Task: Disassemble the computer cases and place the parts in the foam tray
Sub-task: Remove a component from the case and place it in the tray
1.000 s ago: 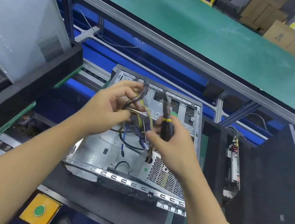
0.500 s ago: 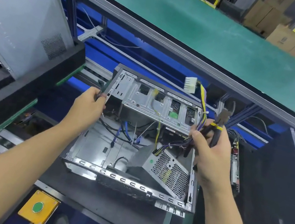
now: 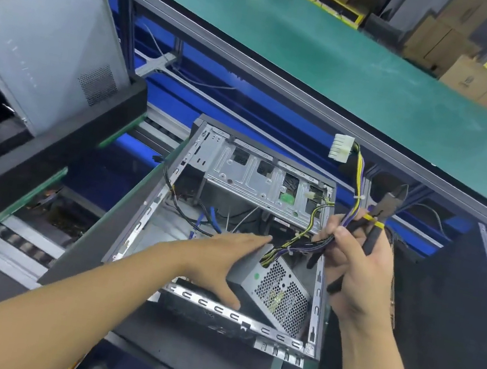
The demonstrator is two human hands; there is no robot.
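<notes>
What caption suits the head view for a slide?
Left hand rests on the power supply inside the open computer case while the right hand holds its cable bundle and cutting pliers.

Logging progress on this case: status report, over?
Left hand flat on grey perforated power supply box, tilted inside open metal computer case. Right hand grips its yellow-purple cable bundle and black-handled cutters.

Bench: long green-matted worktop [image 3: 322,52] with a grey aluminium edge rail [image 3: 254,72], running diagonally across the far side.
Below bench: blue panels [image 3: 241,110] behind an upright grey metal strut [image 3: 130,23].
Far right: brown cardboard boxes [image 3: 485,80] beyond the worktop.
Near left: grey metal roller track [image 3: 23,241].
Light: even and soft, possibly from overhead.
</notes>
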